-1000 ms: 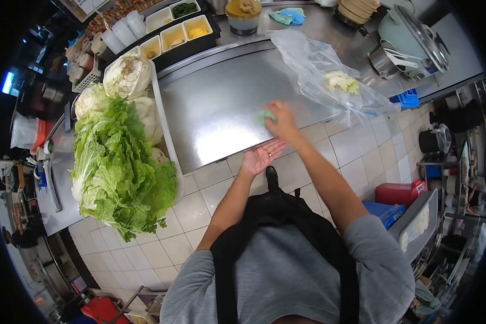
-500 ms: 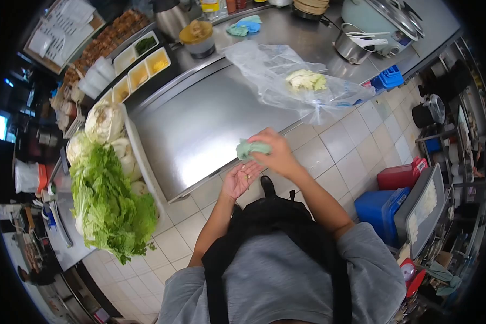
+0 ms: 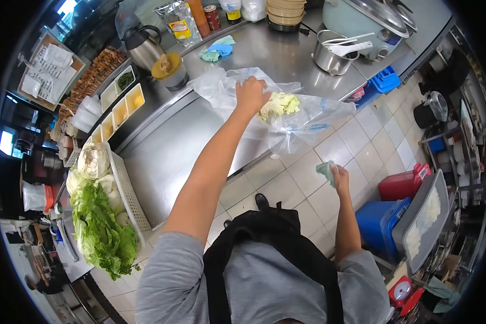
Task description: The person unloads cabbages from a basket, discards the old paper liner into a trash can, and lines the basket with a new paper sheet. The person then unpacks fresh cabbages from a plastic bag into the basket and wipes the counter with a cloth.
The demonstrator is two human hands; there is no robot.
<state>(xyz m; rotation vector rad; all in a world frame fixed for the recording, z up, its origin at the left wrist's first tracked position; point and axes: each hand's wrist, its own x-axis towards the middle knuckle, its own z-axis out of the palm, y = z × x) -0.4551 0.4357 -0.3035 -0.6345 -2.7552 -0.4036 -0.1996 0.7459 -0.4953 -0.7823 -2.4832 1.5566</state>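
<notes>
My left hand (image 3: 251,96) stretches out over the counter, its fingers closed on the clear plastic bag (image 3: 210,83). Pale cabbage leaves (image 3: 281,105) sit in or on the bag, just right of that hand; which of the two I cannot tell. The bag's near part hangs over the counter's front edge. Out to the right, above the tiled floor, my right hand (image 3: 340,177) grips a crumpled green cloth (image 3: 324,170).
A white basket (image 3: 125,189) with cabbages and green lettuce (image 3: 103,227) stands at the left. Behind are a thermos (image 3: 144,47), food tubs (image 3: 120,112) and a blue-green cloth (image 3: 218,49). A metal pot (image 3: 332,60) with utensils stands right. Blue (image 3: 380,221) and red bins sit lower right.
My hands have parted. The left has reached forward to the plastic bag, and the right has swung out to the right with the green cloth. The view has shifted slightly.
</notes>
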